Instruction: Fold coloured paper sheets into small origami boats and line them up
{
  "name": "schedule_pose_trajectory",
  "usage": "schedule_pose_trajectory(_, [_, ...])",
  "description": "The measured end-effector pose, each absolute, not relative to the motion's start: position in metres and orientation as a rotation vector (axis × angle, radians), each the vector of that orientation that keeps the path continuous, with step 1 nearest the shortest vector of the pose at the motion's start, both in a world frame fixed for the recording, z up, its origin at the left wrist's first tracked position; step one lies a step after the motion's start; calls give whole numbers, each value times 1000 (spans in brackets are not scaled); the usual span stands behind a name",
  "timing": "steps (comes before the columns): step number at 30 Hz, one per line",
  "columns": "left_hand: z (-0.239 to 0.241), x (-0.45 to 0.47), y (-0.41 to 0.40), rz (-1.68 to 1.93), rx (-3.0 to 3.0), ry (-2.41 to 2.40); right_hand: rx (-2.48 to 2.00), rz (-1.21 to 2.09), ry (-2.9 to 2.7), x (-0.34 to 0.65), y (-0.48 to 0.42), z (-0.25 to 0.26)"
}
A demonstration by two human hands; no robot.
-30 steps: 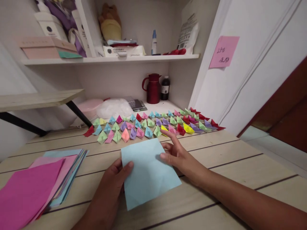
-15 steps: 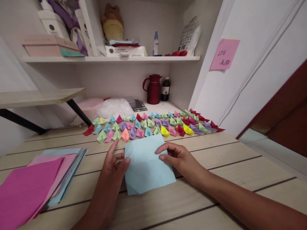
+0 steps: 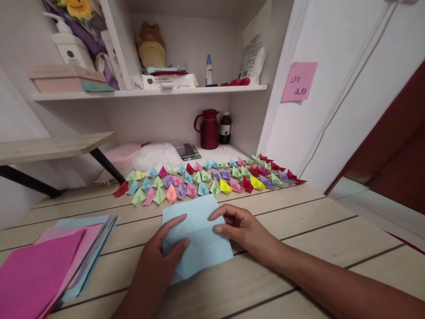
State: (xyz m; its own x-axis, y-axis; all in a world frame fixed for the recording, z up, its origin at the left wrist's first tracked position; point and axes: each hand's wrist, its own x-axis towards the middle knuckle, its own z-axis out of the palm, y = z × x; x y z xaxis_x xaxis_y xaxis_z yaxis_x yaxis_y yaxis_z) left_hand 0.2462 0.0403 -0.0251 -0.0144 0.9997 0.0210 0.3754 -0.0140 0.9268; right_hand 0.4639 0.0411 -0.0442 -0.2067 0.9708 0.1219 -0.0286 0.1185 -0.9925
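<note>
A square sheet of light blue paper (image 3: 199, 246) with faint creases lies before me on the wooden table. My left hand (image 3: 159, 254) reaches over its left side, thumb and index finger apart and resting on the paper. At the right edge, my right hand (image 3: 237, 228) has curled fingers on the sheet, thumb and index close together, gripping it there. Its other fingers are partly hidden. Just beyond the sheet stand rows of small folded paper boats (image 3: 203, 189) in many colours.
A stack of coloured paper (image 3: 43, 270), magenta on top, lies at the left. A low wooden shelf (image 3: 56, 146) on black legs stands behind it. A red jug (image 3: 209, 130) and a dark bottle (image 3: 225, 128) are at the back. A pink note (image 3: 299, 82) hangs on the wall.
My left hand has moved from the sheet's left edge onto its face. The sheet has shifted slightly left and towards me. My right hand keeps its place on it. The view has tilted up a little.
</note>
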Motion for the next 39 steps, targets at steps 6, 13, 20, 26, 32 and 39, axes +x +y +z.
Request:
schedule_pose_trajectory(6, [-18,247,38,1019,1493,1569,-1135,1140,-1485,461,36,-37])
schedule_pose_trajectory(13, [-21,247,38,1067,1521,1569,-1174,863,-1565,462,36,-34])
schedule_pose_trajectory(20, [-24,242,38,1155,1649,1595,-1163,790,-1595,462,37,-34])
schedule_pose_trajectory(26, [-30,240,40,1133,1870,1511,-1153,515,-1790,463,31,-32])
schedule_pose_trajectory(32, [-34,234,44,1123,2049,1475,-1030,478,-1861,465,30,-27])
schedule_pose_trajectory(39, [-42,230,54,1315,1995,1501,-1044,1014,-1443,468,43,-33])
